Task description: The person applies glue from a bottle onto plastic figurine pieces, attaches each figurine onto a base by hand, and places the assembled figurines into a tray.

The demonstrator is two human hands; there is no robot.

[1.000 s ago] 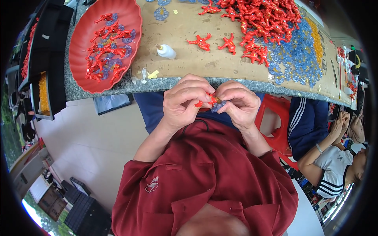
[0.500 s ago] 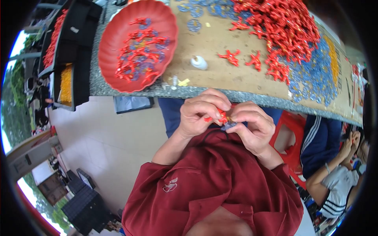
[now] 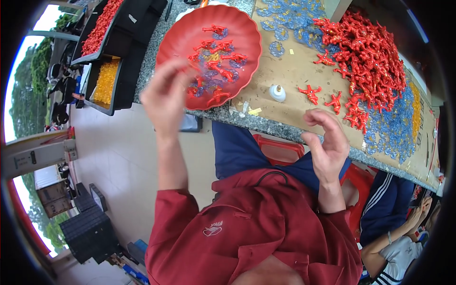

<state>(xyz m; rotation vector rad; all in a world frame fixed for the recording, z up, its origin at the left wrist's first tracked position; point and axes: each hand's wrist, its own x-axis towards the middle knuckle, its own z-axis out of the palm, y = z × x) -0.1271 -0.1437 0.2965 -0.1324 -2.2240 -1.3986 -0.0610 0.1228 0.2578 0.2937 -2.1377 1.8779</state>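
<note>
My left hand [image 3: 166,92], blurred by motion, is over the left rim of a scalloped red plate [image 3: 173,45], its fingers pinched on a small red plastic figurine [image 3: 191,69], also smeared. Whether a blue piece is joined to that figurine I cannot make out. Several red figurines with clear blue bases lie in the plate. By the table's front edge, my right hand [image 3: 329,145] is open, thumb and curled fingers apart, with nothing between them. Loose red figurines [image 3: 310,94] lie beyond it, beside a small white bottle [image 3: 277,93] with a narrow tip.
A big heap of red figurines [image 3: 370,57] covers the right of the table, with clear blue pieces [image 3: 392,135] beside it and more blue pieces [image 3: 294,16] behind. At left, black bins hold red parts [image 3: 102,26] and yellow parts [image 3: 105,81]. Another person's arm [image 3: 399,232] shows at lower right.
My hands have parted from the figurine they both held at my chest. My left hand has moved up and left to the plate; my right hand has moved to the right, empty. The view has shifted.
</note>
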